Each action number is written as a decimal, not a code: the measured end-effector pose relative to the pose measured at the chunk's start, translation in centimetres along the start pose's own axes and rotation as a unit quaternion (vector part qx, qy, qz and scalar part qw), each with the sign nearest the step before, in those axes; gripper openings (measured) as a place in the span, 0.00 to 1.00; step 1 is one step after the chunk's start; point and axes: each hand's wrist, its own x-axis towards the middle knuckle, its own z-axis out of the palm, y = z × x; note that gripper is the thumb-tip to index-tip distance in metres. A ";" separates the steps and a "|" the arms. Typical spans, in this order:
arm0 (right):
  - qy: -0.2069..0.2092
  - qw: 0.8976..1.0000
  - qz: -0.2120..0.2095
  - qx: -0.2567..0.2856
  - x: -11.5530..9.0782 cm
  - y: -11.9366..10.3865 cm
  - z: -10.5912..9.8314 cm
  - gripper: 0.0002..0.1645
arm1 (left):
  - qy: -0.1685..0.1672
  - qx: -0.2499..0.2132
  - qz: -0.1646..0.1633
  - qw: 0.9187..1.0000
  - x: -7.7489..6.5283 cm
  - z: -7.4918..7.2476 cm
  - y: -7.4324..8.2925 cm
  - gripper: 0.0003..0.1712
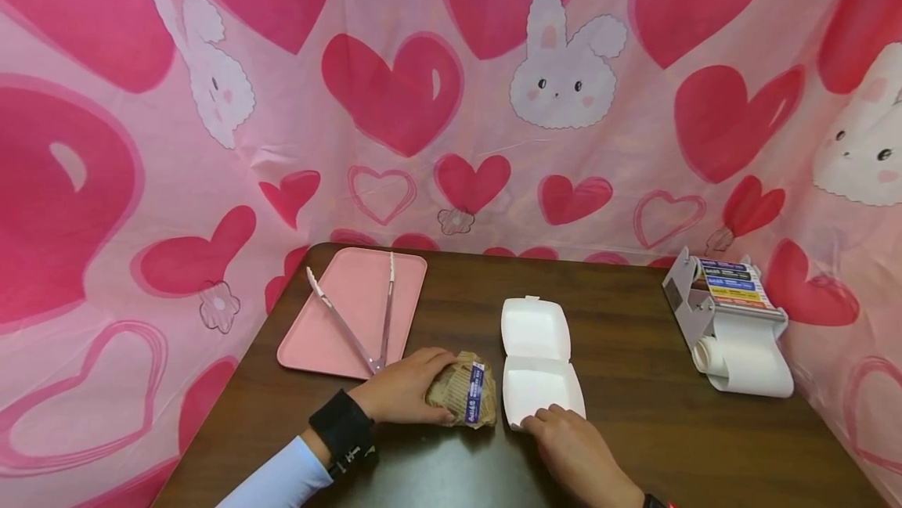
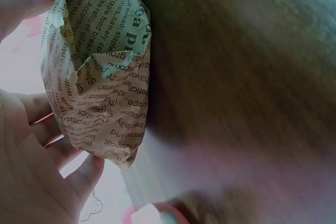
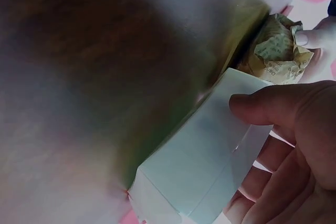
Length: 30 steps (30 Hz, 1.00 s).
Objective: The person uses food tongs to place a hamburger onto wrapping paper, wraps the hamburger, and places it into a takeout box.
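Note:
A parcel wrapped in brown printed paper point(image 1: 454, 398) rests on the table, with a blue label strip point(image 1: 474, 393) across its top. My left hand point(image 1: 405, 392) grips it from the left, thumb on the near side and fingers round the far side. Crumpled paper folds point(image 2: 105, 85) show up close in the left wrist view. Just right of the parcel lies a white clamshell box point(image 1: 535, 326), lid folded back. My right hand point(image 1: 574, 445) holds its near wall, thumb on the outside point(image 3: 205, 150) and fingers over the rim. What the paper wraps is hidden.
At the back left a pink tray point(image 1: 341, 289) carries spread metal tongs point(image 1: 386, 328), their hinge end toward me. A dispenser point(image 1: 729, 289) with colored label strips and a white roll point(image 1: 750, 355) stands at the right. Heart-patterned cloth walls border the brown table point(image 1: 620, 336).

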 end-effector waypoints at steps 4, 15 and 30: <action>-0.001 1.000 -0.003 -0.001 0.4 -0.1 0.2 0.15 | 0.000 -0.002 -0.001 1.000 -0.2 -0.1 -0.1 0.52; -0.018 1.000 0.002 0.005 1.1 -0.1 0.5 0.13 | -0.007 -0.010 -0.001 1.000 -0.9 -0.4 -0.3 0.52; -0.046 0.949 0.142 0.279 3.5 -4.5 -1.9 0.32 | 0.017 -0.065 -0.003 0.998 -2.4 -0.2 -0.8 0.55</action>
